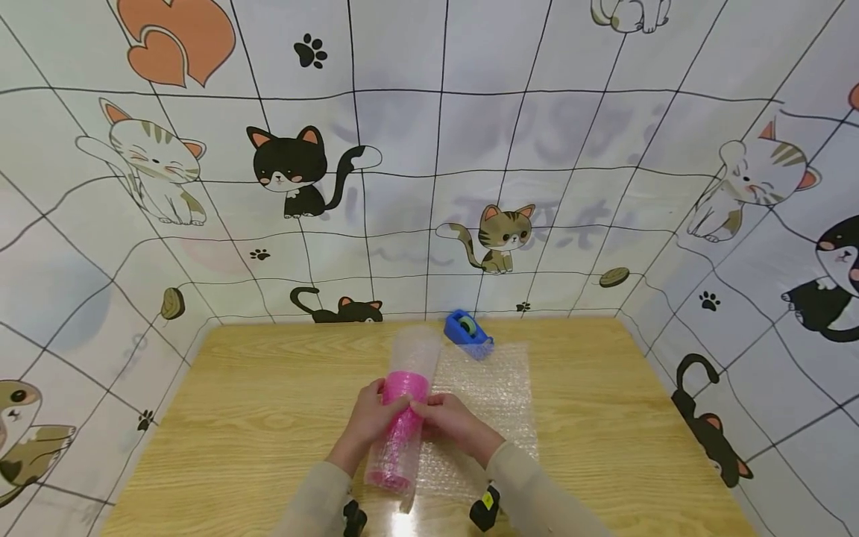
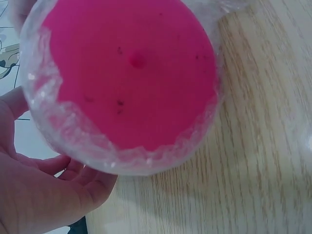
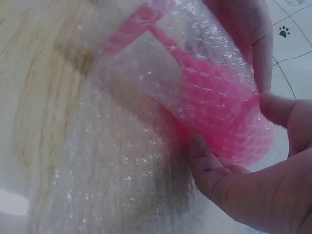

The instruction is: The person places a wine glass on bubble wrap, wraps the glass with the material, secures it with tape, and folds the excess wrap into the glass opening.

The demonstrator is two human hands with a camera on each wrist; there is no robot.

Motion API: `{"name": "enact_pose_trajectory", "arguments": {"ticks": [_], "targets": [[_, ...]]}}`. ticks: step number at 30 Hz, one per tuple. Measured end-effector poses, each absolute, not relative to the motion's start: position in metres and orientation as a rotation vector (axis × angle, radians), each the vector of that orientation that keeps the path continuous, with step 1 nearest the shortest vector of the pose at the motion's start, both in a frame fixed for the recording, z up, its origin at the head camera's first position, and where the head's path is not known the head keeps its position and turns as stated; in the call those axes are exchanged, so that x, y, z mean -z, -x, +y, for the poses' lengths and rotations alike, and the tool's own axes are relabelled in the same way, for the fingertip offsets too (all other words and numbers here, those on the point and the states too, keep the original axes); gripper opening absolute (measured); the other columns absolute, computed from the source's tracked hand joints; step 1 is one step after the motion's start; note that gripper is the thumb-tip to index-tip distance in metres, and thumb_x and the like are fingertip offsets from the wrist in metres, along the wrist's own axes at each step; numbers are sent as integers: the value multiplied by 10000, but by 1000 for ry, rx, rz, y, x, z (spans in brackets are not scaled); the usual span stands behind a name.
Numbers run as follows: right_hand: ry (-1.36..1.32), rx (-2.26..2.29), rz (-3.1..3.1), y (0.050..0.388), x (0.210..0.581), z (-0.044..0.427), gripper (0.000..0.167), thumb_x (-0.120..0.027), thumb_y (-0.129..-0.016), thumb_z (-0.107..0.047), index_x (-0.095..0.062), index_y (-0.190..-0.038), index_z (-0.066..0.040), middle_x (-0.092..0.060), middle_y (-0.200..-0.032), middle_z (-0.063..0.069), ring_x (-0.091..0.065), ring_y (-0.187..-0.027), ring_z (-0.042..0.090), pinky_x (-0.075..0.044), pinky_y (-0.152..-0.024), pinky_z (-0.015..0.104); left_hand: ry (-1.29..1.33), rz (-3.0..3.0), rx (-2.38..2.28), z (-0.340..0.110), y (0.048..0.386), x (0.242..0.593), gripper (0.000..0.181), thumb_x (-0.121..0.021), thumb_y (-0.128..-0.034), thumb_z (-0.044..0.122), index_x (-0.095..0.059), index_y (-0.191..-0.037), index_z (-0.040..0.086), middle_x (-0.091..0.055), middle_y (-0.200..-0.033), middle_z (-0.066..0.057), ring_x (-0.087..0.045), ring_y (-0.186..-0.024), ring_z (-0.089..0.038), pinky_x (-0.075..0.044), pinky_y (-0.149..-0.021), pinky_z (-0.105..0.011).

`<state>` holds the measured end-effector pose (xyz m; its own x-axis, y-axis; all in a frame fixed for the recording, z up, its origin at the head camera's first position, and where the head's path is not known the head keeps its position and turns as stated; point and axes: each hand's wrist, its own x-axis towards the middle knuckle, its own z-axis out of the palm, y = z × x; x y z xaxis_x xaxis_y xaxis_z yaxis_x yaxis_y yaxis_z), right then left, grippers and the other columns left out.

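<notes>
Over the yellow wood-grain table point(image 1: 268, 418), my left hand point(image 1: 373, 412) is gripping a bright-pink cylinder point(image 1: 406, 385) rolled in clear plastic bubble wrap point(image 1: 496, 403). My right hand point(image 1: 458, 424) is pinching the wrap against its right side.

Pink object point(image 1: 406, 386): detail blurred beneath bubble wrap point(image 1: 510, 418); edge cropped at twelve o'clock, left wrist view. Left hand point(image 2: 46, 190): cropped at eight o'clock, same view. Right hand point(image 3: 258, 183): cropped at four o'clock, right wrist view. Orange heart point(image 1: 201, 37): cropped, eleven o'clock, head view.
</notes>
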<state>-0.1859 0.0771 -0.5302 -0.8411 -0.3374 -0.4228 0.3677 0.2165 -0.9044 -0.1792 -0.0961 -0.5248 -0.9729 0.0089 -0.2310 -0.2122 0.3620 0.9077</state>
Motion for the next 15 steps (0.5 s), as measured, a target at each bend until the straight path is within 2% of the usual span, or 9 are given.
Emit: {"name": "enact_pose_trajectory", "arguments": {"ticks": [10, 15], "targets": [[-37, 1783, 1964, 183, 535, 76, 515, -646, -937, -284, -545, -1215, 138, -705, -1055, 182, -697, -939, 217, -569, -888, 429, 122, 2432, -1637, -99, 180, 527, 744, -637, -932, 343, -333, -1430, -118, -444, -1398, -314, -529, -1231, -437, -508, -979, -511], [-33, 1760, 1999, 184, 536, 78, 506, -656, -930, -289, -577, -1210, 125, -711, -1056, 170, -696, -914, 200, -572, -876, 428, 135, 2402, -1668, -99, 178, 523, 656, -503, -1001, 349, -335, -1435, -113, -405, -1419, -308, -466, -1279, -459, -461, -1023, -547]]}}
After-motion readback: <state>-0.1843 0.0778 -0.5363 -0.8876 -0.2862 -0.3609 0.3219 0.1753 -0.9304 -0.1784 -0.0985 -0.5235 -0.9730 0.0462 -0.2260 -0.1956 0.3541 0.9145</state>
